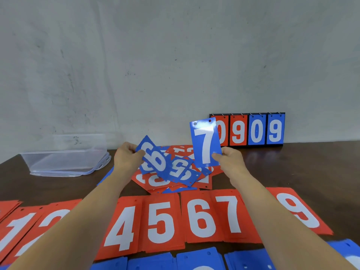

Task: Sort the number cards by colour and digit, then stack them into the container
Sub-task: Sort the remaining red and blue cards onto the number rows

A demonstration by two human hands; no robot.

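Hands apart, right hand pinching blue 7, left hand gripping blue cards.

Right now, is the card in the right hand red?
No, the right hand holds a blue card showing a white 7.

Above the mixed card pile, the right hand pinches a blue 7 card upright while the left hand grips several blue cards.
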